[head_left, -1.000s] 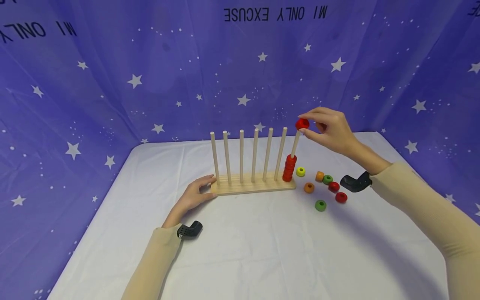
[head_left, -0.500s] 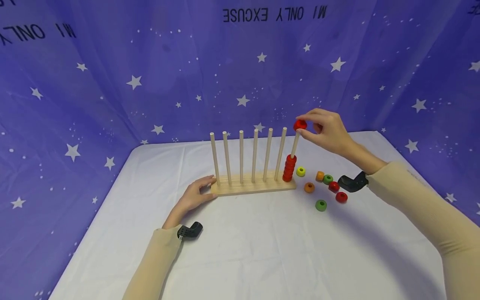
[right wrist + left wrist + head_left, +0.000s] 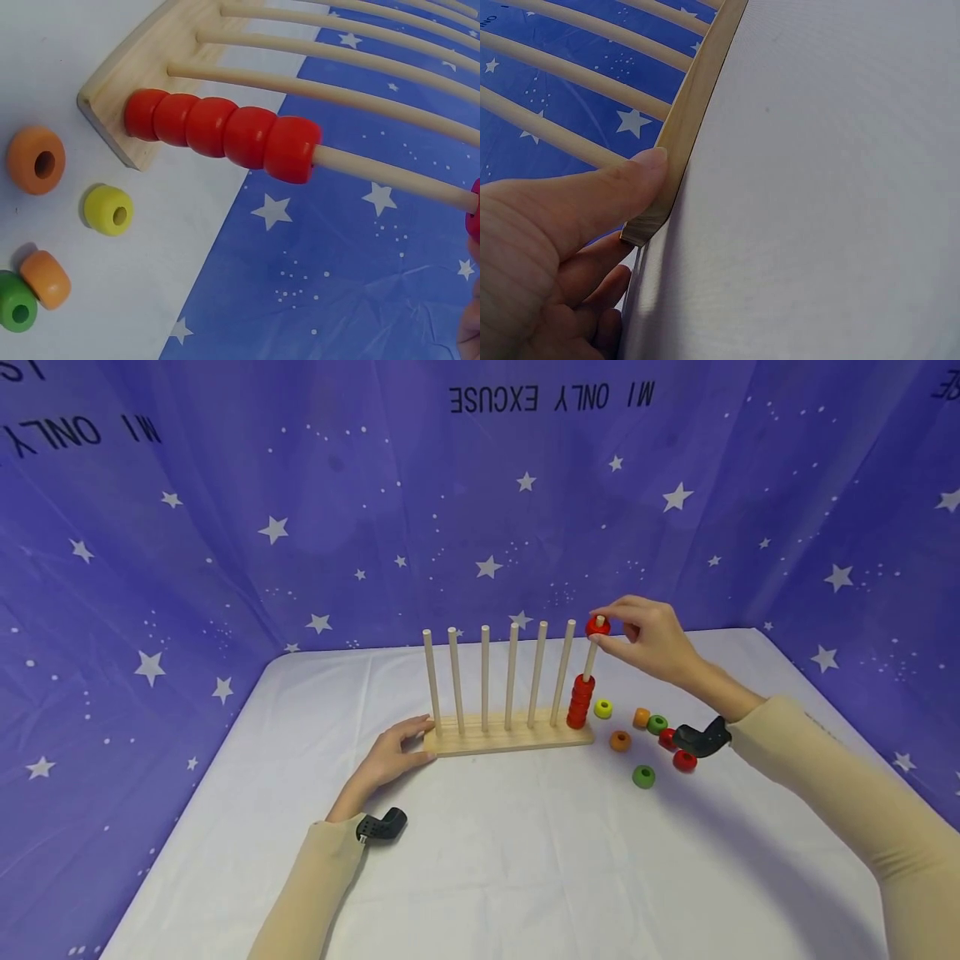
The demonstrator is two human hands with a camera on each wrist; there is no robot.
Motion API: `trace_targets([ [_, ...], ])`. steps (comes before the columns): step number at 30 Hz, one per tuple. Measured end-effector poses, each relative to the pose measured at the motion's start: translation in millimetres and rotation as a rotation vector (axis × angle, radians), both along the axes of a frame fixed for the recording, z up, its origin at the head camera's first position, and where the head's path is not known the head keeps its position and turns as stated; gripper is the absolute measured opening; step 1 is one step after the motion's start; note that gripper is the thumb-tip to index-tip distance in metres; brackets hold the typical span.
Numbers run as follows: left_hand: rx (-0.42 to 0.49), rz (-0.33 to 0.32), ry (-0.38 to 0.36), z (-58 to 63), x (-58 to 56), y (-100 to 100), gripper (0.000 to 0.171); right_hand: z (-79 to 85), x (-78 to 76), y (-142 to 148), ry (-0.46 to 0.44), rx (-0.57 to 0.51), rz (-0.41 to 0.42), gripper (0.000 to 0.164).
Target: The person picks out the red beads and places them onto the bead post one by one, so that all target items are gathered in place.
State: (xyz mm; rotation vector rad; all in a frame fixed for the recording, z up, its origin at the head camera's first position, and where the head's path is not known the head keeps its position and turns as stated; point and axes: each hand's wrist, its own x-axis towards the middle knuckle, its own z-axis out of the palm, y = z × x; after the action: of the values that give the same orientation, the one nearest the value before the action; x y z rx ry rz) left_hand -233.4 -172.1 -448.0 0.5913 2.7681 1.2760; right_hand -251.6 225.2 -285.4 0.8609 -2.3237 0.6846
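A wooden bead rack with several upright pegs has a pale base [image 3: 510,742] standing on the white tabletop. My left hand [image 3: 392,753] grips the left end of that base; in the left wrist view the thumb [image 3: 622,187] lies against its edge. At the right, my right hand [image 3: 651,639] pinches a red bead [image 3: 597,627] between thumb and fingers. This bead surrounds the top of the rightmost peg [image 3: 591,658], whose tip shows through the hole. Lower on the same peg sits a stack of several red beads [image 3: 217,127], touching one another.
Loose beads lie right of the rack: a yellow bead [image 3: 603,708], orange beads [image 3: 620,741], green beads [image 3: 643,777] and red beads [image 3: 685,761], two partly behind the right wrist camera [image 3: 701,739]. A blue starred curtain [image 3: 375,510] hangs behind the table.
My right hand has moved left and down with the red bead, from just above the rightmost peg to around its tip. The left hand still holds the base.
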Motion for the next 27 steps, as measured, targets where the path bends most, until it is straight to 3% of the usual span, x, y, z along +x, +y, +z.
trace_targets([
  [14, 0.001, 0.004, 0.0, 0.4, 0.4, 1, 0.053, -15.4, -2.7, 0, -0.017, -0.009, -0.011, 0.016],
  [27, -0.006, 0.007, -0.013, 0.9, 0.8, 1, 0.054, -30.6, -4.0, 3, -0.061, 0.042, -0.037, 0.018],
])
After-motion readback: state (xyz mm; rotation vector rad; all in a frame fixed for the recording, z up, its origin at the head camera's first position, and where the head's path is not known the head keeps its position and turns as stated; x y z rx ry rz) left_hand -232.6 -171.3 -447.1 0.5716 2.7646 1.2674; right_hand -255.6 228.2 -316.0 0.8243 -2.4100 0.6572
